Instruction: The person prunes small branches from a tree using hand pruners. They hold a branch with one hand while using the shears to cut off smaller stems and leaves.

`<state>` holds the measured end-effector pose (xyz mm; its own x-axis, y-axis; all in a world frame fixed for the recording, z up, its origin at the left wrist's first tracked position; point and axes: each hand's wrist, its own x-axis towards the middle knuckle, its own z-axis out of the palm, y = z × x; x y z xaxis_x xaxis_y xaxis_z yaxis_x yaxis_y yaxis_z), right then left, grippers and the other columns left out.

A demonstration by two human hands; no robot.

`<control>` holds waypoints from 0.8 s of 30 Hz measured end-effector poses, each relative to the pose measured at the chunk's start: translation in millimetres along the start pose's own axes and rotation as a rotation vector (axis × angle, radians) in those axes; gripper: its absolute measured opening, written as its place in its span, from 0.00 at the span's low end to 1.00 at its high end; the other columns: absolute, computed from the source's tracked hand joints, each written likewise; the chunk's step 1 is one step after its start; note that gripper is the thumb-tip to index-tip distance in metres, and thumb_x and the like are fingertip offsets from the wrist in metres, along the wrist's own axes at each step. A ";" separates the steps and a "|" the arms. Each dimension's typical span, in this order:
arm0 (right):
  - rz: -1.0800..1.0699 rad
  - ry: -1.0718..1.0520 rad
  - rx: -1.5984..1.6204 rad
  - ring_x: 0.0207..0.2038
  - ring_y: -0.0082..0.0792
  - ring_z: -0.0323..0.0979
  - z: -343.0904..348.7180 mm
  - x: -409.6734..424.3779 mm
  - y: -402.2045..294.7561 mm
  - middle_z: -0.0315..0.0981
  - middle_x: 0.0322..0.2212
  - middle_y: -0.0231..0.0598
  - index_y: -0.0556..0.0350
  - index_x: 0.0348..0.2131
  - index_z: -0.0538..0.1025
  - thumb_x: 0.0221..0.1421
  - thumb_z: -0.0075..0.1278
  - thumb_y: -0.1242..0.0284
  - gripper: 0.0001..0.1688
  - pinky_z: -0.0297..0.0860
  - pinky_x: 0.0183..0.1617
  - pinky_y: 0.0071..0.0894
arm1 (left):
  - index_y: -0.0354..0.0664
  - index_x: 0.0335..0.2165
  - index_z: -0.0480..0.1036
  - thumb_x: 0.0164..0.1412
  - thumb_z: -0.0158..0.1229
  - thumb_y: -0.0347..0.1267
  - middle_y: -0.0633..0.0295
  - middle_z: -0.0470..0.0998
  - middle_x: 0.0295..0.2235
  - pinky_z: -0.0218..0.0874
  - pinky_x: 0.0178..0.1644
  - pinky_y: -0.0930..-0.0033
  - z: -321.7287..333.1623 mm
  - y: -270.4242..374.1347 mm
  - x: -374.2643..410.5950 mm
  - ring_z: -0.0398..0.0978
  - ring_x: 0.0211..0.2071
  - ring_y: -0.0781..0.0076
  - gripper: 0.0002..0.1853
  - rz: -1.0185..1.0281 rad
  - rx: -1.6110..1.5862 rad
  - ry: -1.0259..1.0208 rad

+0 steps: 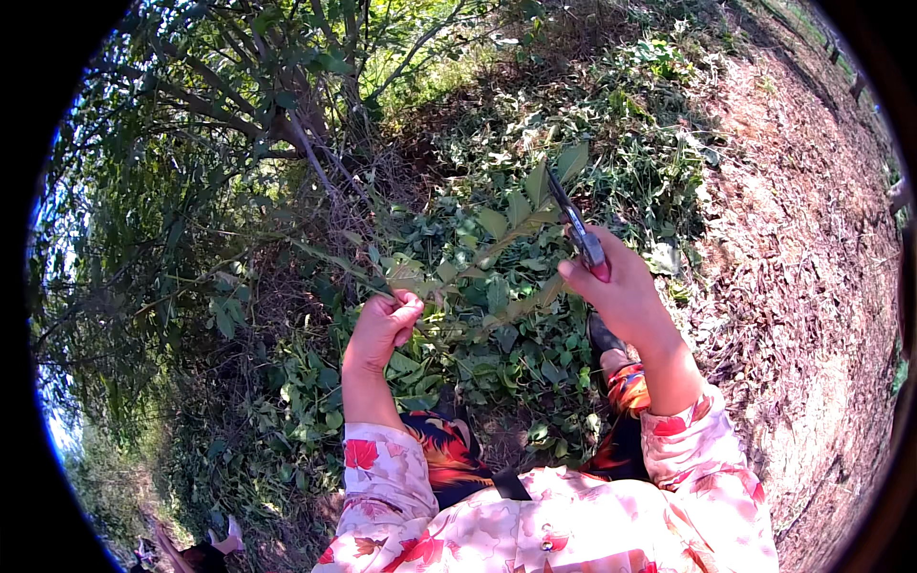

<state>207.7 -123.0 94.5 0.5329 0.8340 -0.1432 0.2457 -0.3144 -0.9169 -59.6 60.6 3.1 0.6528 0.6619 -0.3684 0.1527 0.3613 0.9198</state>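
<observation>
My left hand pinches the stem of a green leafy branch between thumb and fingers. The branch spreads to the right in front of me, with its leafy shoots reaching towards my other hand. In my right hand is a pair of pruning shears with a red handle end, mostly covered by my palm. Its dark metal head points up and away, beside the upper leaves. I cannot tell whether the blades touch a stem.
A tree with several trunks and low branches stands at the upper left. Cut leafy greenery covers the ground around my feet, one shoe showing. Dry, littered soil stretches along the right. Part of another person shows at the lower left.
</observation>
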 end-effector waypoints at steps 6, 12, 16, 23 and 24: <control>0.070 -0.012 0.092 0.23 0.19 0.55 3.9 5.6 9.7 0.60 0.17 0.25 0.57 0.40 0.72 0.52 0.56 0.63 0.20 0.57 0.27 0.23 | 0.42 0.27 0.71 0.55 0.57 0.27 0.73 0.66 0.17 0.45 0.16 0.83 0.1 -1.1 -0.1 0.57 0.13 0.87 0.02 0.012 -0.035 0.003; 0.056 -0.030 0.200 0.24 0.18 0.57 8.2 8.9 18.5 0.62 0.19 0.24 0.57 0.41 0.71 0.53 0.55 0.63 0.21 0.58 0.28 0.21 | 0.41 0.28 0.72 0.56 0.58 0.27 0.74 0.66 0.17 0.45 0.16 0.83 0.1 -2.2 -1.2 0.57 0.13 0.87 0.02 0.000 -0.047 0.030; 0.061 -0.035 0.222 0.24 0.18 0.58 6.8 5.6 10.1 0.62 0.20 0.24 0.57 0.42 0.71 0.53 0.55 0.63 0.21 0.59 0.29 0.21 | 0.40 0.30 0.73 0.55 0.58 0.27 0.74 0.67 0.18 0.45 0.16 0.82 -1.3 -4.0 -0.5 0.57 0.13 0.87 0.02 0.018 -0.028 0.021; 0.006 0.092 0.040 0.22 0.22 0.62 9.6 12.8 13.7 0.64 0.17 0.28 0.58 0.44 0.71 0.51 0.57 0.65 0.23 0.62 0.27 0.26 | 0.37 0.29 0.73 0.54 0.60 0.29 0.70 0.67 0.18 0.44 0.15 0.82 2.5 -0.4 -2.7 0.57 0.14 0.86 0.06 0.013 -0.060 0.021; -0.075 0.167 -0.065 0.21 0.23 0.64 10.2 15.8 18.9 0.64 0.17 0.29 0.58 0.44 0.71 0.50 0.57 0.65 0.23 0.63 0.27 0.27 | 0.37 0.29 0.73 0.54 0.61 0.29 0.70 0.67 0.18 0.44 0.15 0.82 3.6 0.2 -3.2 0.57 0.14 0.86 0.07 0.016 -0.068 0.023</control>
<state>212.5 -111.2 71.1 0.6369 0.7709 -0.0063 0.3391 -0.2875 -0.8958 -59.0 56.2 5.0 0.6374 0.6825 -0.3576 0.0910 0.3942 0.9145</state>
